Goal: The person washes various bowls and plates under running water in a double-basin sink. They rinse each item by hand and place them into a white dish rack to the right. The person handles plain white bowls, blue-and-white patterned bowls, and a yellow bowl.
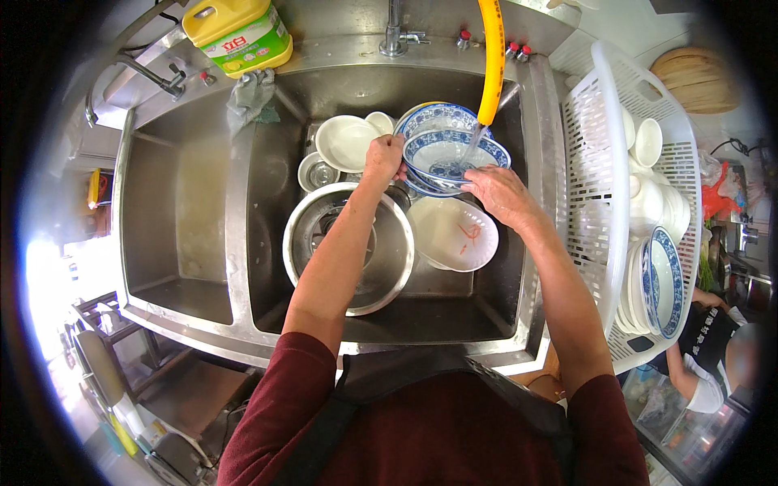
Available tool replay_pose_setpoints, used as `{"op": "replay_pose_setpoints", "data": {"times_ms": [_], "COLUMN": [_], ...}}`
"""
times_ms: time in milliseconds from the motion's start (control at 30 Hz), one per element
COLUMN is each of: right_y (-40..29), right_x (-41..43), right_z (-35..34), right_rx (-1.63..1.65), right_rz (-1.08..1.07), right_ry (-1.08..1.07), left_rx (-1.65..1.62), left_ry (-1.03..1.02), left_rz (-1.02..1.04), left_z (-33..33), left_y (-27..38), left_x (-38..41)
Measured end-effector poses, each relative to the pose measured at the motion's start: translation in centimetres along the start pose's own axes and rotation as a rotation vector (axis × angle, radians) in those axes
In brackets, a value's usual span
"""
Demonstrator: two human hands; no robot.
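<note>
My left hand [385, 159] and my right hand [499, 193] grip opposite sides of a blue-and-white patterned bowl [447, 153], tilted in the right sink basin. Water runs into it from a yellow hose [491, 67]. Behind and under it are more blue-rimmed dishes [447, 115]. A white oval dish [454, 234] with reddish scraps lies in front of my right hand. Under my left forearm stands a stainless steel basin [389, 273] with clear liquid in it. White bowls [343, 143] and a small glass-like cup [318, 173] sit left of my left hand.
A white plastic basket [614, 200] of bowls, cups and plates stands right of the sink. The left sink basin [203, 212] lies beyond a divider draped with a grey cloth [251, 97]. A yellow detergent jug [240, 36] and a faucet [395, 36] line the back. Another person [705, 346] is at far right.
</note>
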State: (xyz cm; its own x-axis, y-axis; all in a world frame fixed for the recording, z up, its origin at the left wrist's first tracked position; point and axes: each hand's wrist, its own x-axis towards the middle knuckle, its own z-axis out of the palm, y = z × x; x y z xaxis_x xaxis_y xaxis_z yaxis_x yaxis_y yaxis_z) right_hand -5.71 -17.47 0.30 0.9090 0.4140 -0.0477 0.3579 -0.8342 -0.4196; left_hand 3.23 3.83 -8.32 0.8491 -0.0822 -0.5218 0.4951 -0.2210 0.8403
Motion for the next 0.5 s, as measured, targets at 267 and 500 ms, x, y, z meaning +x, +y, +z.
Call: {"op": "replay_pose_setpoints", "data": {"times_ms": [267, 500], "right_y": [-4.7, -8.1], "right_x": [-2.7, -6.4], "right_z": [-5.8, -9.3], "right_rx": [-0.029, 0.213], "right_rz": [0.117, 0.215], "right_ry": [-0.096, -0.147], "left_rx": [0.132, 0.143], "left_ry": [0.082, 0.040], "left_rz": [0.062, 0.096], "left_z": [-0.1, -0.6], "left_y": [0.6, 0.0], "left_x": [-0.4, 0.0]}}
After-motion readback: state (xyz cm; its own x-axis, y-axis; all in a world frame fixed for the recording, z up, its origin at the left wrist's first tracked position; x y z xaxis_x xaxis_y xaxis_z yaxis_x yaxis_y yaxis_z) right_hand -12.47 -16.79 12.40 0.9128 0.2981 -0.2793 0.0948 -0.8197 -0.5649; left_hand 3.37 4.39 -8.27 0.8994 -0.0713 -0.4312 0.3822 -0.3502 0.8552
